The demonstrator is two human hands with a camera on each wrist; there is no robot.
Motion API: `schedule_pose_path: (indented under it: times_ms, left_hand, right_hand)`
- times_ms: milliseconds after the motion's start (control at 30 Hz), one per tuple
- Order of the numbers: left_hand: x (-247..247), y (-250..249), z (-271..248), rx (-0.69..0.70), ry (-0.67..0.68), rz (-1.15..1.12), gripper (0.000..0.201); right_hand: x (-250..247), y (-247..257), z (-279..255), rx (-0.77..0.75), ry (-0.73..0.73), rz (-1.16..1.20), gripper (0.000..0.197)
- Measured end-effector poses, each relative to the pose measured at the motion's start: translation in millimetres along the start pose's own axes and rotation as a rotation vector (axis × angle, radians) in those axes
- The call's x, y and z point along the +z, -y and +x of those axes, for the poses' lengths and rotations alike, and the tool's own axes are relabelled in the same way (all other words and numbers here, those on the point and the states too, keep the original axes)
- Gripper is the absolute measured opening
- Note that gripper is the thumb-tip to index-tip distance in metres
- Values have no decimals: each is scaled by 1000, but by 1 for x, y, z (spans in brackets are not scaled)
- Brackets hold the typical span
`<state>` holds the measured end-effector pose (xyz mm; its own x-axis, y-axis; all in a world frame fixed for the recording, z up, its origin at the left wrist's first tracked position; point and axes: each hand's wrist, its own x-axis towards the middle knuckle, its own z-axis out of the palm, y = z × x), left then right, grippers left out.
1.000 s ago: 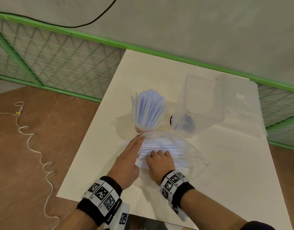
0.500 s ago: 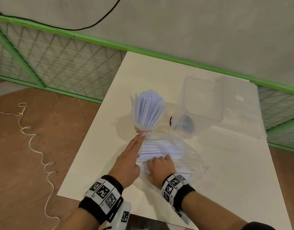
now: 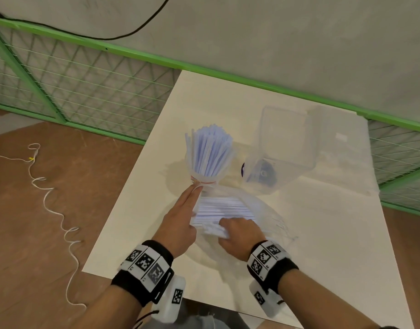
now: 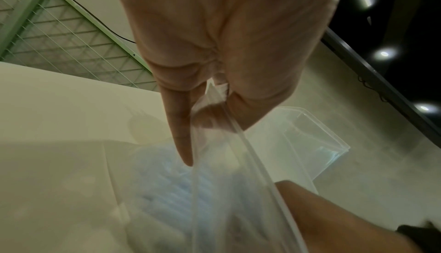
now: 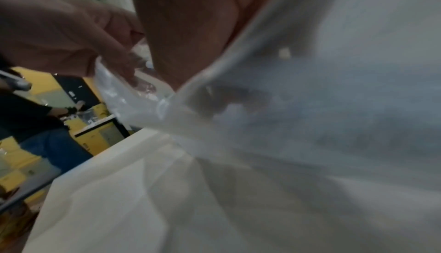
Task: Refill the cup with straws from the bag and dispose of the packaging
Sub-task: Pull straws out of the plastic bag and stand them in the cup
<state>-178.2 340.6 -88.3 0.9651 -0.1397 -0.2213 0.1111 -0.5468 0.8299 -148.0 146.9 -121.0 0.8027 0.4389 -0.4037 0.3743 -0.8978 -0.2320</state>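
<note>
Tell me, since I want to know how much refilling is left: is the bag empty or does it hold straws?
Not empty. A flat layer of white straws lies inside the clear bag on the table.

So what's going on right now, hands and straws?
Left hand pinches clear plastic bag mouth; right hand grips straws inside. Straw-filled clear cup upright just beyond. Clear plastic bin beside, not blocking.

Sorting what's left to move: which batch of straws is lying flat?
The straws in the bag under both hands lie flat; those in the cup stand upright.
</note>
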Motion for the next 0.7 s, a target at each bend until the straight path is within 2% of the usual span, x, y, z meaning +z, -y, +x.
schedule_pose_path:
  times_ms: [100, 400, 500, 567, 633, 700]
  left_hand:
    - [1, -4, 3, -9, 7, 2, 98]
    - [2, -1, 3, -17, 17, -8, 98]
    - [2, 1, 1, -13, 19, -23, 98]
    - [1, 2, 0, -16, 17, -31, 98]
    - [0, 4, 0, -22, 10, -34, 98]
    - [0, 4, 0, -28, 3, -29, 98]
  right_hand:
    - [12, -1, 3, -60, 69, -78, 36]
    - [16, 7, 14, -52, 55, -151, 32]
    - [12, 9, 8, -55, -11, -130, 35]
    - [3, 6, 1, -15, -66, -13, 31]
    - [-9, 3, -9, 16, -156, 243, 27]
    - [-22, 2, -22, 40, -334, 548, 27]
